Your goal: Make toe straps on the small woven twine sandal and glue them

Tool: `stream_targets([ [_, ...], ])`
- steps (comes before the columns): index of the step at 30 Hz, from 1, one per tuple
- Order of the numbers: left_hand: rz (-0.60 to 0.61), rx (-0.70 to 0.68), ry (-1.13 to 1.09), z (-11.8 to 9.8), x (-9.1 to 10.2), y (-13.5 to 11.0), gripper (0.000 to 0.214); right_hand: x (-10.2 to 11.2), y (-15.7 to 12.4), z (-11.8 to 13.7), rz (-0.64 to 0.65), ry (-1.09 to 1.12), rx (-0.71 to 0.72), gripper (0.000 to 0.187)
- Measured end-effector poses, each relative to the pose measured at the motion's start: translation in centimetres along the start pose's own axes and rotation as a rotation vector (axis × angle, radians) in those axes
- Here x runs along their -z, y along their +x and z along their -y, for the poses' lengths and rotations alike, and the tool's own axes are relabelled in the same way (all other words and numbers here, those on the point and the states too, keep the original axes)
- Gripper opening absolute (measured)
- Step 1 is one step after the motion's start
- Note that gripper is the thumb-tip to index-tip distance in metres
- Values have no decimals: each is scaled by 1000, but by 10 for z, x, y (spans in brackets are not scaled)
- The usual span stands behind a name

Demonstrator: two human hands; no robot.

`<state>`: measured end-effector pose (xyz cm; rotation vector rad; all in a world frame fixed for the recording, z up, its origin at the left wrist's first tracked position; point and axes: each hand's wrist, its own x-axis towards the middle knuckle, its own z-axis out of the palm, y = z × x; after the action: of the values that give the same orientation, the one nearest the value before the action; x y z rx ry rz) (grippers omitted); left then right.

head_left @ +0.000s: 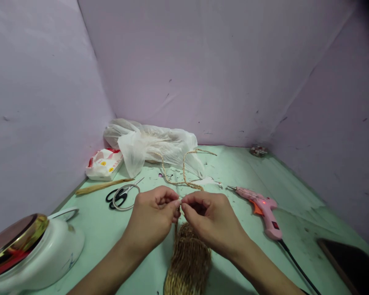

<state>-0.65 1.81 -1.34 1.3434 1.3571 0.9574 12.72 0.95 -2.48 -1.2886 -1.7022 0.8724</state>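
A brown woven straw piece (189,264) sits at the bottom centre of the frame, its long strands running down toward the lower edge and its narrower top just below the two hands. Above it, near the middle of the frame, the left hand (156,215) and the right hand (213,219) meet tip to tip. Thumb and forefinger of each are closed in a pinch on a thin pale strand (180,200), most of which the fingers hide; the other fingers are curled in. Behind the hands a braided cord (184,168) loops across the green table (236,262), its upper parts lying against a crumpled white plastic bag (166,143) in the centre of the frame. To the left of the hands, a ring (138,190) lies over black-handled scissors (119,200), with a bundle of straw (103,187) and a white packet (104,164) farther up. A white container (60,250) with a shiny gold rim fills the lower left corner. Right of the hands lies a pink glue gun (270,217), a light glowing on its side and its black cable (298,266) running to the lower edge. A dark flat object (353,266) fills the lower right corner.
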Motion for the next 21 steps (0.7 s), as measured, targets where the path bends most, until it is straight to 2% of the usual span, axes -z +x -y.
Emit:
stream_targets([
  [5,0,-36,23,3,1,0,5,-1,1,-1,-13,-9,-25,21],
  [11,-17,-29,13,5,1,-1,5,0,-1,0,8,19,31,25],
  [21,7,-29,15,4,1,-1,5,-2,-1,-3,-23,23,2,20],
])
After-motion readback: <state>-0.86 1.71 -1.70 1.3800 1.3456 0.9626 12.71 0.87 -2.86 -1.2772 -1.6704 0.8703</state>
